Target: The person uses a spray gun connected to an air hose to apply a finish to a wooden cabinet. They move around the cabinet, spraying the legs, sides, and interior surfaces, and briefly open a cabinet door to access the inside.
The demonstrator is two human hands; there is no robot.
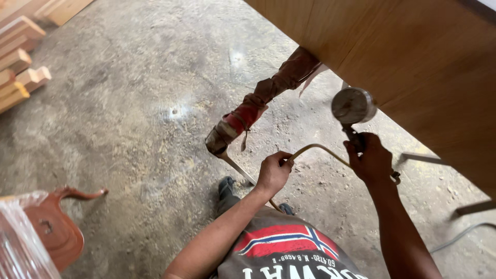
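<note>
My right hand (370, 158) grips the handle of a spray gun (353, 107) whose round metal cup sits just under the edge of a large brown wooden panel (429, 62). My left hand (274, 171) is closed around a thin tan hose (316, 149) that curves from my left fist over to the gun. The gun's nozzle is hidden behind the cup.
A support leg wrapped in stained red and brown rags (258, 103) slants under the panel. Stacked timber (20, 57) lies at the far left. A reddish carved furniture piece (54, 227) and clear plastic wrap (20, 243) sit bottom left. Concrete floor (144, 103) spreads around; a grey cable (460, 235) lies at right.
</note>
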